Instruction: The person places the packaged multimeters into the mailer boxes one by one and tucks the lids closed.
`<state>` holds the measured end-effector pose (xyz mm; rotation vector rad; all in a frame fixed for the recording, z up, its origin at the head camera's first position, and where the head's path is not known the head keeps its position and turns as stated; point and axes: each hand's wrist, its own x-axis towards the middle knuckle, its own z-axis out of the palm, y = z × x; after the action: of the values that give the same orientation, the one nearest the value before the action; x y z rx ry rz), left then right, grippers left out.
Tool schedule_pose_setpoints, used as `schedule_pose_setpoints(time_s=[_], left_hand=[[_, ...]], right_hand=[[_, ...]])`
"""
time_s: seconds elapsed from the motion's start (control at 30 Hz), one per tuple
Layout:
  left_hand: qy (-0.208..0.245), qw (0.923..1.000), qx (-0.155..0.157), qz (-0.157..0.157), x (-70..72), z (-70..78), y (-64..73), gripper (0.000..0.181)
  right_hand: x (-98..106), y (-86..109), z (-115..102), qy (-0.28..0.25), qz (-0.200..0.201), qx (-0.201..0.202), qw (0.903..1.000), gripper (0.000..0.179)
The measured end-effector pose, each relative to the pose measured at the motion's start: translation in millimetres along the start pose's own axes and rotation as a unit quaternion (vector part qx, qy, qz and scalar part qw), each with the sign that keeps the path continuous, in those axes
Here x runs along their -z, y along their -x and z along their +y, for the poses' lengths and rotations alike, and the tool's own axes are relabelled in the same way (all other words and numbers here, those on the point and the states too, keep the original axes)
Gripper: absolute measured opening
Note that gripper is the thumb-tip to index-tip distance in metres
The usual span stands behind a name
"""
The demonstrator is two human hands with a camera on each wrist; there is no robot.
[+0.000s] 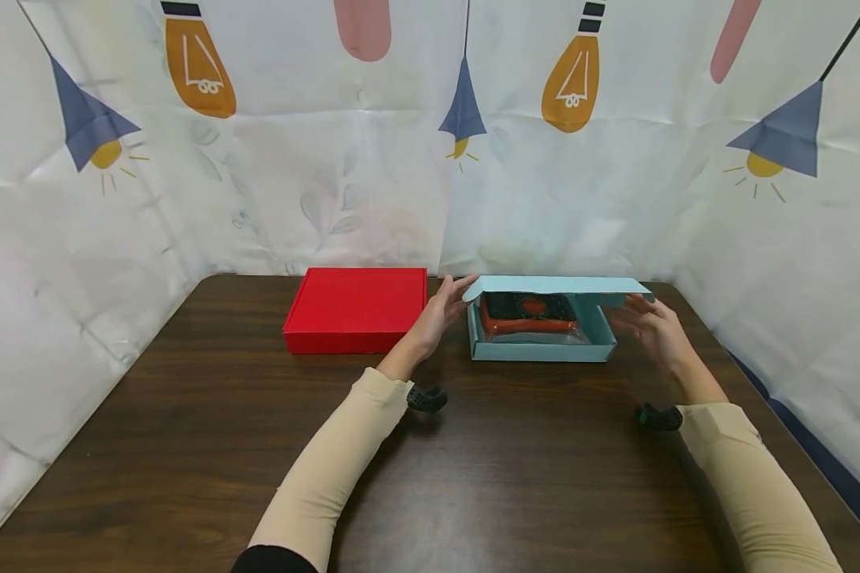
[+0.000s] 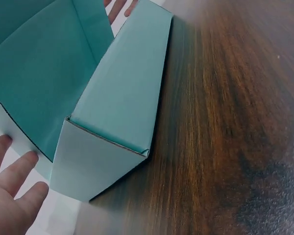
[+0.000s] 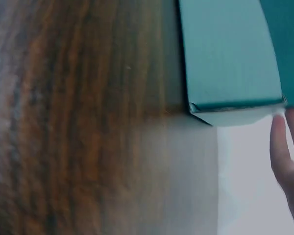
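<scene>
A light blue cardboard box (image 1: pixel 541 352) stands on the table with its lid (image 1: pixel 559 285) partly raised. Inside lies a dark-topped, orange-red packet (image 1: pixel 533 325) with clear plastic around it; its kind cannot be told. My left hand (image 1: pixel 433 314) is at the lid's left end, and in the left wrist view its relaxed fingertips (image 2: pixel 27 161) touch the side flap. At the lid's right end is my right hand (image 1: pixel 658 330), its upper fingers partly behind the lid's corner. The right wrist view shows its straight fingers (image 3: pixel 280 142) by the box's corner.
A closed red box (image 1: pixel 361 302) stands left of the blue one, close to my left forearm. The dark wooden table (image 1: pixel 523 477) ends at the back against a printed cloth (image 1: pixel 373 175). A wristband device (image 1: pixel 426 398) sits under my left wrist.
</scene>
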<state>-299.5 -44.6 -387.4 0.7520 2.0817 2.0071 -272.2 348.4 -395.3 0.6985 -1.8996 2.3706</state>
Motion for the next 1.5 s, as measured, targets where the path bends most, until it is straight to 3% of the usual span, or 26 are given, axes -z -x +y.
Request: schedule_pose_setpoints(time_s=[0.07, 0.17, 0.27, 0.43, 0.57, 0.77, 0.93, 1.37, 1.5], left_hand=[[-0.006, 1.0000, -0.003, -0.006, -0.1, 1.9, -0.2, 0.060], [-0.013, 0.9997, -0.011, -0.015, 0.4, 5.9, -2.2, 0.057], [-0.015, 0.9995, -0.012, -0.023, 0.7, 12.0, -4.6, 0.055], [-0.035, 0.9987, 0.006, -0.036, 0.7, 20.9, -7.6, 0.057], [-0.053, 0.9977, 0.026, -0.034, -0.5, 25.1, -8.9, 0.059], [-0.055, 0.9978, 0.034, -0.016, -8.7, 26.3, -9.4, 0.063], [-0.041, 0.9987, 0.030, 0.006, -14.5, 18.1, -9.6, 0.063], [-0.040, 0.9985, 0.018, 0.034, -12.8, 5.3, -7.1, 0.062], [-0.048, 0.9981, 0.023, 0.032, -13.1, 1.4, -5.6, 0.066]], right_hand=[[5.5, -1.2, 0.1, -0.044, -0.051, 0.006, 0.9978, 0.057], [12.2, -4.3, -2.6, -0.105, -0.124, 0.018, 0.9866, 0.071], [15.7, -6.9, -10.6, -0.130, -0.159, 0.003, 0.9787, 0.077], [15.6, -9.8, -27.2, -0.028, -0.146, -0.048, 0.9878, 0.060], [14.7, -16.1, -29.8, 0.033, -0.148, -0.058, 0.9867, 0.054], [15.9, -19.7, -24.6, 0.010, -0.147, -0.050, 0.9878, 0.049], [16.5, -18.6, -14.8, -0.003, -0.162, -0.037, 0.9861, 0.051], [10.9, -27.0, 1.7, 0.011, -0.147, -0.028, 0.9887, 0.059], [11.2, -27.3, 5.3, -0.006, -0.143, -0.033, 0.9891, 0.058]])
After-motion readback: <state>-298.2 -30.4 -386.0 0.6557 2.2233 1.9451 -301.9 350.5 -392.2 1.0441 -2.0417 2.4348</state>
